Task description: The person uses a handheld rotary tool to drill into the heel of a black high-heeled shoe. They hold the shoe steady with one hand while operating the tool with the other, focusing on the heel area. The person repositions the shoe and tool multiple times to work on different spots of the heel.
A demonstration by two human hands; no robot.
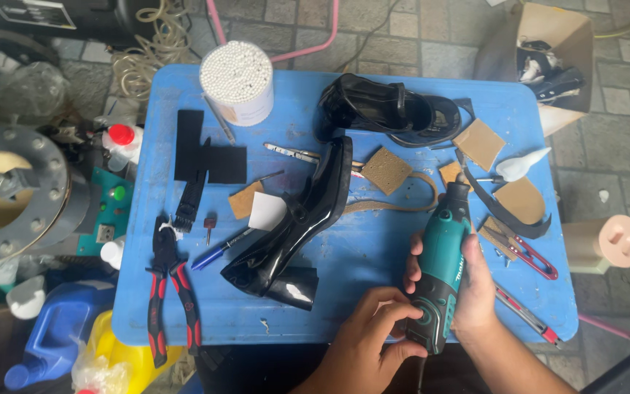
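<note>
Right hand [468, 288] clamped round rotary tool [439, 266] near table's [373, 248] front edge, left hand [373, 332] fingertips pinching its rear switch; judgement: keep tip off table.

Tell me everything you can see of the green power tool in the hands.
The rotary tool has a teal-green plastic body with a black, tapered nose and a black rear end where a dark cord leaves toward the bottom edge. It lies lengthwise over the blue table, nose pointing away from the person toward cardboard scraps. The right hand wraps around its body; the left hand presses fingers on the black rear part. Whether it runs cannot be told.
</note>
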